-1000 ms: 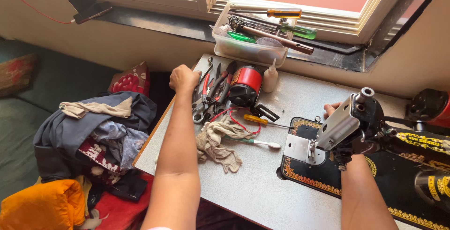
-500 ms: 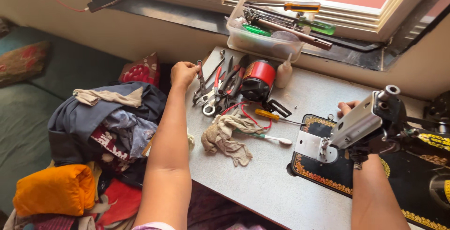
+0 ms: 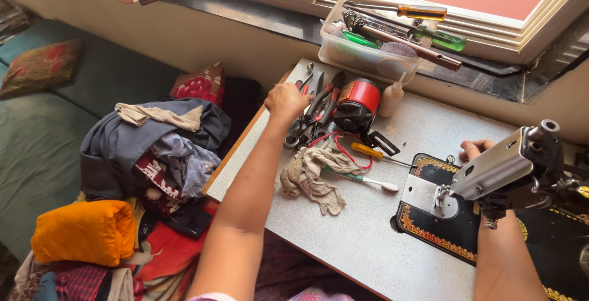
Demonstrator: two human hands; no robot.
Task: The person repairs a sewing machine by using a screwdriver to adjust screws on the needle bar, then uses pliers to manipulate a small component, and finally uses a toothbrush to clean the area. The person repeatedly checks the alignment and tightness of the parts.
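Head camera view, looking down at a grey work table pushed against a wall under a window. My left hand reaches out over the far left corner of the table, fingers curled down onto a heap of pliers and spanners; I cannot tell whether it has closed on any one tool. Just right of that heap sits a red and black motor, with a small white oil bottle beside it. Nearer to me lies a crumpled beige rag, a white toothbrush resting at its right edge, and a yellow-handled screwdriver just beyond.

My right hand is mostly hidden behind the tilted silver head of a sewing machine (only the fingertips show), so I cannot tell whether it grips the machine or just rests against it. The machine's black base with gold trim sits at the table's right side.

On the windowsill stands a clear plastic tub full of screwdrivers and other tools. Left of the table, a pile of clothes spreads across a green couch.
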